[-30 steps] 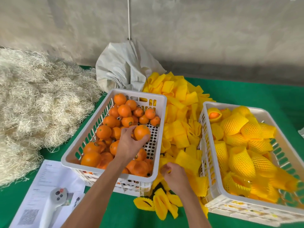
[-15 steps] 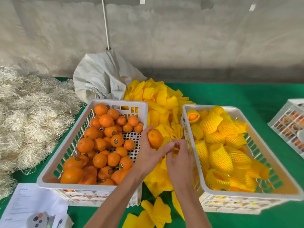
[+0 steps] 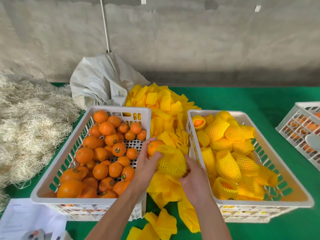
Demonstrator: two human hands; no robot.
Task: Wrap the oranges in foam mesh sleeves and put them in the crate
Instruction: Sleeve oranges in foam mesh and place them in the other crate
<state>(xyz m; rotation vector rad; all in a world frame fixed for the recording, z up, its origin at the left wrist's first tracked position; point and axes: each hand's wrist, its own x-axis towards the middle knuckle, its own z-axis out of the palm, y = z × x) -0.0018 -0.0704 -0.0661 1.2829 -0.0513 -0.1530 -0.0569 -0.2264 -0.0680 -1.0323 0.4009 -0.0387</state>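
orange: the one you're holding (image 3: 153, 147) sits in the gap between the two white crates, above the loose sleeves. It's round, so no real long axis, and its bare side faces up and left with a small sticker showing.
sleeve: the yellow foam mesh sleeve (image 3: 171, 161) is partway over that orange; its open mouth is at the upper left on the fruit, and the stretched netted body runs down and right toward your right hand. That diagonal is its long axis.
left hand: your left hand (image 3: 147, 163) has thumb and fingers curled round the orange at the sleeve's mouth.
right hand: your right hand (image 3: 194, 177) has fingers curled on the sleeve's lower end, pinching it.
left crate: the slotted plastic crate (image 3: 41, 189) is full of bare, smooth, glossy oranges (image 3: 100, 170), several with stickers.
right crate: the matching crate (image 3: 190, 122) holds already wrapped oranges (image 3: 226, 163), netted and lumpy.
in the way: the pile of flat yellow sleeves (image 3: 166, 104) fills the gap between the crates and spills toward you.
around: a crumpled white woven sack (image 3: 100, 84) sits behind the left crate, pale stringy wood wool (image 3: 29, 122) is heaped at far left, a printed sheet (image 3: 22, 220) lies at bottom left, another white crate (image 3: 301, 129) shows at the right edge, all on green cloth (image 3: 242, 99).
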